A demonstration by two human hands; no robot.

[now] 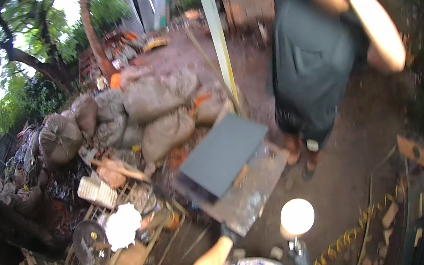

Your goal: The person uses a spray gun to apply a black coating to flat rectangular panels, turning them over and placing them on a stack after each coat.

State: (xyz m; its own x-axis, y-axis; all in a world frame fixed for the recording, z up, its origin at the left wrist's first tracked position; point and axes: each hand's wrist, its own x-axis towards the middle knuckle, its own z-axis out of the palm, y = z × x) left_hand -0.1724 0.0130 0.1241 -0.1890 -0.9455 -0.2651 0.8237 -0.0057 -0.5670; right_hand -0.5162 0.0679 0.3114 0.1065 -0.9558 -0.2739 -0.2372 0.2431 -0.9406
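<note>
My right hand [299, 260], in a dark glove, is closed around a spray gun [295, 244] with a round white cup [297, 217] on top. At the near edge of a paint-stained board [262, 182] is my left hand [229, 233], also dark-gloved; it grips the board's edge, with its fingers partly hidden. A flat dark grey panel [226, 155] lies on that board, set toward its far left side. The spray gun is held apart from the panel, to the near right of it.
A yellow coiled hose [346, 241] runs right from near my right hand. Beyond the board a person in dark clothes [305, 60] stands with raised arms. Filled sacks [158, 99] are piled at the left, behind a cluttered rack [85, 212]. A pale post [215, 34] rises behind the board.
</note>
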